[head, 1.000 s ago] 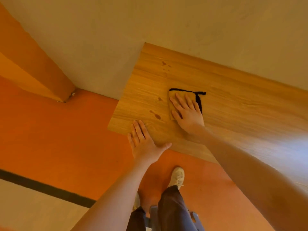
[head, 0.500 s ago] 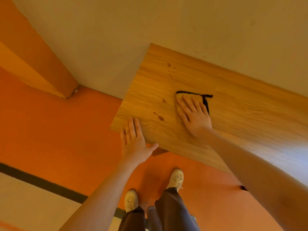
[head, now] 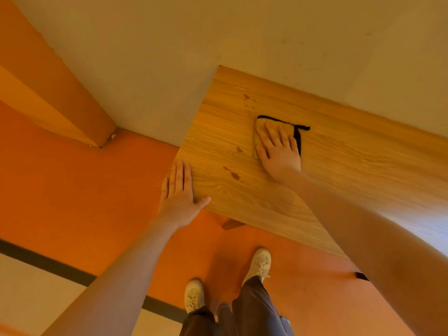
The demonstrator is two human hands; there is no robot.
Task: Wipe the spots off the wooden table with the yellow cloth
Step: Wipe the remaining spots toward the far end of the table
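Head view shows the right hand (head: 278, 151) pressing flat, fingers spread, on the yellow cloth (head: 260, 127), a folded, black-edged rag lying on the wooden bench (head: 339, 166) just right of the nearest spots (head: 231, 172). It looks soft, light and limp, likely to bunch or slide, so an open palm over its middle suits it best. The left hand (head: 179, 192), fingers straight and together, rests at the bench corner, holding nothing.

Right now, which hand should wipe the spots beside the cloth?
Right hand: it presses flat on the yellow cloth, just beside the nearest spot. The left hand rests at the table corner, empty.
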